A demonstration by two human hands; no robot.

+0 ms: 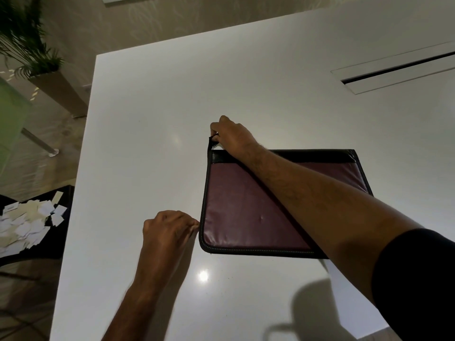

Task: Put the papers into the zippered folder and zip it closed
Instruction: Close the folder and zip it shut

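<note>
A maroon zippered folder [241, 207] with black trim lies flat on the white table [152, 114], right of centre. My right hand [234, 136] reaches across it and pinches the black zipper pull [211, 142] at the folder's far left corner. My left hand [170, 230] rests on the table with its fingertips pinching the folder's left edge near the front corner. No papers show outside the folder; its inside is hidden.
A long cable slot [394, 70] is set into the table at the far right. Off the table's left edge, a dark surface holds a pile of small paper scraps [27, 222]. A potted plant [37, 57] stands on the floor beyond.
</note>
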